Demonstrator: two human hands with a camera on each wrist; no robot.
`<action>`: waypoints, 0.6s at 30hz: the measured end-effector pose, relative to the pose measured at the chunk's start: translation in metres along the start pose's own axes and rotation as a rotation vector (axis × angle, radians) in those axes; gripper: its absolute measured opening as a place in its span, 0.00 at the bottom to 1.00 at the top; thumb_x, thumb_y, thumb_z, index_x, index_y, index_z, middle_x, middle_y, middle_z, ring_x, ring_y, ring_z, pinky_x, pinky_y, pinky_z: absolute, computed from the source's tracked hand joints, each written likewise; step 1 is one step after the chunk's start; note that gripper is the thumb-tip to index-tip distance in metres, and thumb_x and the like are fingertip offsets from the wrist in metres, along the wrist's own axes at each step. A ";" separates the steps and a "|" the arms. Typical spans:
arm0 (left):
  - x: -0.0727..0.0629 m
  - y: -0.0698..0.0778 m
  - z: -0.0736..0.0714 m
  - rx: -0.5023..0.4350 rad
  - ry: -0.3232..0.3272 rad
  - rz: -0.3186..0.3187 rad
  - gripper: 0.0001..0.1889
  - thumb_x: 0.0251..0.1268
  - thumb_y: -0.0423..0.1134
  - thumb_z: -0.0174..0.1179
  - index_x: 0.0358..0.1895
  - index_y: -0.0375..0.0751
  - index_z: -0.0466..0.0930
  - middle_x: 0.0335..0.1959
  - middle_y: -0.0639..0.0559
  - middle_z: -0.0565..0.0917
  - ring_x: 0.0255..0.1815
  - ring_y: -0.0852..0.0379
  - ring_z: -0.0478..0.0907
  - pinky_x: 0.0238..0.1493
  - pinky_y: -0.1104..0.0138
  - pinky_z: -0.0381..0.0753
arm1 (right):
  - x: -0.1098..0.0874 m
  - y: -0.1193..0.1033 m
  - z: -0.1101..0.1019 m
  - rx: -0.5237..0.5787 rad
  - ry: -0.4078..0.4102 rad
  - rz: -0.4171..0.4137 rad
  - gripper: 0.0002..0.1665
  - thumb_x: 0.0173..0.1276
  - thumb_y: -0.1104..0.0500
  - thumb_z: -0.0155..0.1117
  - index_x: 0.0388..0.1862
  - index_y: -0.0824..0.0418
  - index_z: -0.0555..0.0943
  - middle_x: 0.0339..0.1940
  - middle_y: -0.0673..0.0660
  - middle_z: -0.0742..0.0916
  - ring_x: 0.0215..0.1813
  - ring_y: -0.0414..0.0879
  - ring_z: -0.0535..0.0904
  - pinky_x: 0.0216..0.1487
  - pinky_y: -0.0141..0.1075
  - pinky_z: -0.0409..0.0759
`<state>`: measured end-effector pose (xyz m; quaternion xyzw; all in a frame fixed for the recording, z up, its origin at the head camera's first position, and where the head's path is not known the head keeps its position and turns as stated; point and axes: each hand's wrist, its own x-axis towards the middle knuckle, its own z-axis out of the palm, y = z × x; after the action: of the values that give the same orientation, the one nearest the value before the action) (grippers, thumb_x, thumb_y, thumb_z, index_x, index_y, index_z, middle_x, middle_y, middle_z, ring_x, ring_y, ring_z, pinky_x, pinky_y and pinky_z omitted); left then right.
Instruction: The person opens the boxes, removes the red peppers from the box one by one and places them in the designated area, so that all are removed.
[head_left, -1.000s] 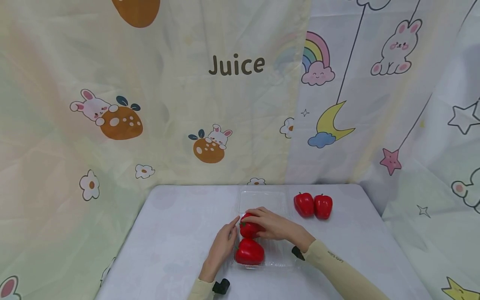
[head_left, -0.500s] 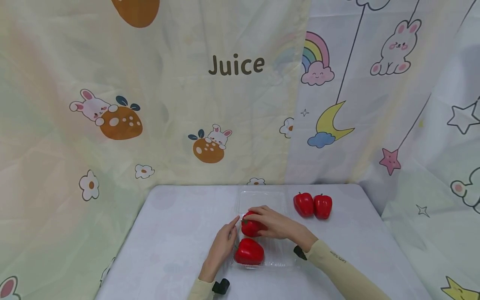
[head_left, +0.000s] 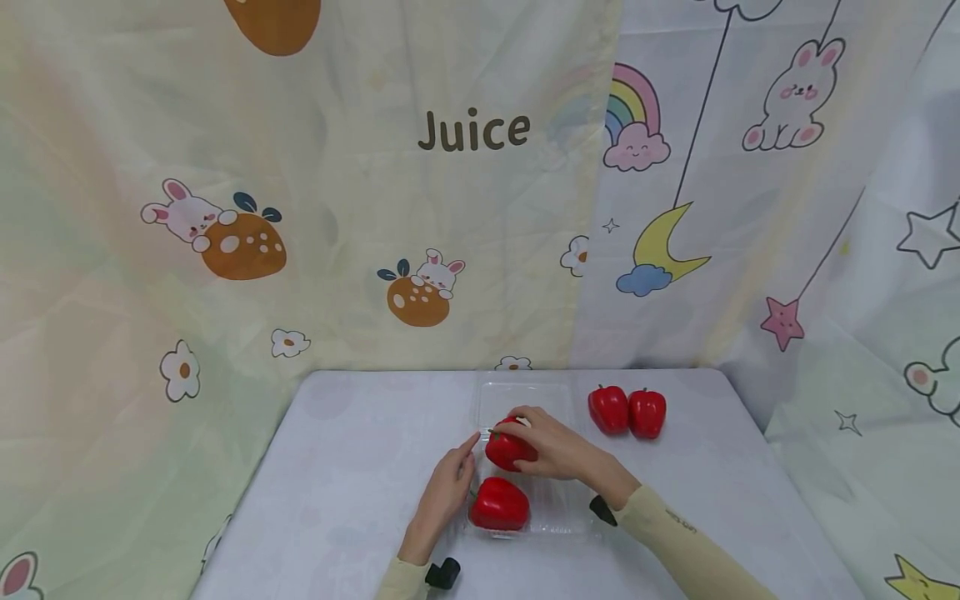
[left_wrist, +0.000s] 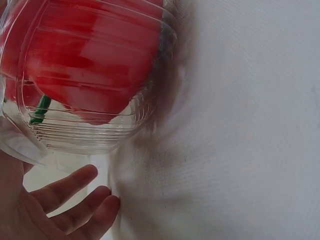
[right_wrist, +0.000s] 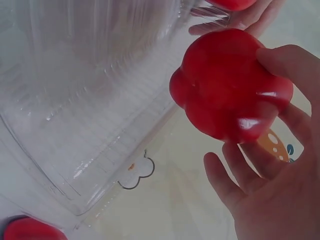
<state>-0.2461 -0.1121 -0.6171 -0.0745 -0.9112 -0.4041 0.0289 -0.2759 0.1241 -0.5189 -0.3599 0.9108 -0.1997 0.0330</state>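
My right hand (head_left: 557,448) grips a red bell pepper (head_left: 508,450) above the clear plastic clamshell box (head_left: 562,510), thumb on one side and fingers on the other. In the right wrist view the gripped pepper's lobed base faces the camera. Another red bell pepper (head_left: 499,505) lies in the box's near left part; its green stem (left_wrist: 41,109) shows through the ribbed wall in the left wrist view. Along the box's left side, my left hand (head_left: 446,485) touches the rim with fingers extended; several of its fingers (left_wrist: 75,185) hang loose below the wall. Part of its contact is hidden.
Two more red bell peppers (head_left: 608,410) stand side by side at the table's back right. The box's open lid (head_left: 525,398) lies toward the back edge. A printed curtain (head_left: 480,208) hangs close behind the white table (head_left: 352,467).
My right hand has moved the pepper slightly up and to the right, widening the gap to the pepper in the box. The left hand has stayed in place.
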 end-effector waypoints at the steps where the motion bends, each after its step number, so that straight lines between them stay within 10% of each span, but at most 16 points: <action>1: 0.000 0.000 0.000 -0.004 -0.003 -0.002 0.24 0.80 0.46 0.49 0.75 0.62 0.67 0.48 0.53 0.83 0.39 0.62 0.73 0.40 0.71 0.80 | -0.001 0.000 0.000 0.003 0.006 0.013 0.46 0.52 0.54 0.82 0.71 0.45 0.72 0.68 0.55 0.74 0.69 0.51 0.70 0.52 0.43 0.86; 18: 0.000 0.001 0.001 -0.005 0.011 -0.006 0.23 0.80 0.45 0.49 0.75 0.60 0.68 0.42 0.55 0.82 0.34 0.64 0.71 0.35 0.73 0.78 | -0.010 -0.002 0.009 0.026 0.093 0.151 0.44 0.47 0.50 0.82 0.65 0.44 0.75 0.60 0.52 0.76 0.61 0.48 0.72 0.48 0.43 0.87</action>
<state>-0.2462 -0.1109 -0.6170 -0.0696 -0.9103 -0.4068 0.0323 -0.2661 0.1266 -0.5270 -0.2800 0.9332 -0.2249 0.0104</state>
